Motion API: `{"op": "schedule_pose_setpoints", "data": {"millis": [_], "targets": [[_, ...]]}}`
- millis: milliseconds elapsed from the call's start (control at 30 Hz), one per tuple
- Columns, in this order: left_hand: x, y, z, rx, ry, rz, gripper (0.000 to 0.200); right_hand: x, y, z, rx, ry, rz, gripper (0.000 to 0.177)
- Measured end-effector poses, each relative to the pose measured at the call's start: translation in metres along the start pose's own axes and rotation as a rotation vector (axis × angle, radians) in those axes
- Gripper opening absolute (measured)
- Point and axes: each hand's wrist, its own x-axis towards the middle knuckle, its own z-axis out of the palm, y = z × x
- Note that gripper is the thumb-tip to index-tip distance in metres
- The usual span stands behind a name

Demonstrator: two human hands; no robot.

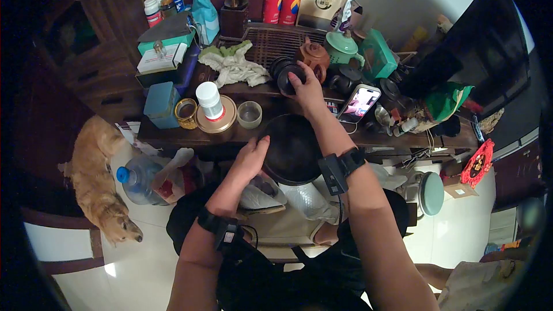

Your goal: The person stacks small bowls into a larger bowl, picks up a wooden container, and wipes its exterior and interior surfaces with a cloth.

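My left hand (252,160) is closed on the left rim of a large round black bowl (292,150), which is at the front edge of the dark wooden table. My right hand (308,89) reaches past it, with thumb and fingers around a small dark cup (291,79). This cup is beside other dark round pieces that look stacked, and the lower fingers are partly hidden. Just behind the right hand stands a brown clay teapot (313,55). To the left of the bowl is a small glass cup (249,114).
A crumpled white cloth (239,68) lies by the slatted tea tray (271,43). A lit phone (361,103) leans to the right. A white bottle (209,101) stands on a round tin lid. A dog (101,178) lies on the floor at left, near a large plastic bottle (141,179).
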Motion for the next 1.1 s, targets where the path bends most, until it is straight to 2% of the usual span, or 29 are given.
{"op": "schedule_pose_setpoints", "data": {"millis": [100, 300, 400, 500, 600, 700, 800, 933, 1033, 1100], "targets": [[0.002, -0.003, -0.001, 0.004, 0.012, 0.002, 0.058, -0.006, -0.007, -0.002, 0.009, -0.035, 0.049, 0.048], [0.005, -0.004, -0.004, -0.027, -0.014, -0.015, 0.060, -0.004, -0.014, -0.007, -0.115, -0.183, -0.170, 0.046], [0.008, -0.008, -0.003, -0.033, 0.003, -0.002, 0.061, -0.005, -0.023, -0.010, -0.147, -0.283, -0.151, 0.047], [0.003, -0.001, -0.003, -0.015, 0.015, -0.002, 0.063, -0.008, -0.031, -0.003, 0.066, -0.377, -0.005, 0.047], [0.004, -0.001, -0.004, -0.004, 0.020, -0.004, 0.064, -0.009, -0.036, -0.001, -0.002, -0.379, -0.090, 0.048], [0.007, -0.005, -0.005, -0.005, 0.031, 0.020, 0.064, -0.008, -0.038, 0.000, 0.026, -0.384, -0.048, 0.050], [0.007, -0.005, -0.005, -0.023, 0.022, 0.010, 0.063, -0.001, -0.029, -0.001, -0.115, -0.420, -0.176, 0.054], [0.008, -0.004, -0.005, 0.012, 0.028, -0.007, 0.062, -0.001, -0.028, 0.003, -0.401, -0.333, -0.399, 0.057], [0.002, 0.004, -0.005, -0.004, 0.006, -0.068, 0.078, -0.005, -0.035, 0.004, -0.585, -0.301, -0.534, 0.057], [-0.001, 0.006, -0.002, 0.003, 0.052, -0.025, 0.066, -0.006, -0.035, 0.006, -0.607, -0.307, -0.561, 0.055]]}}
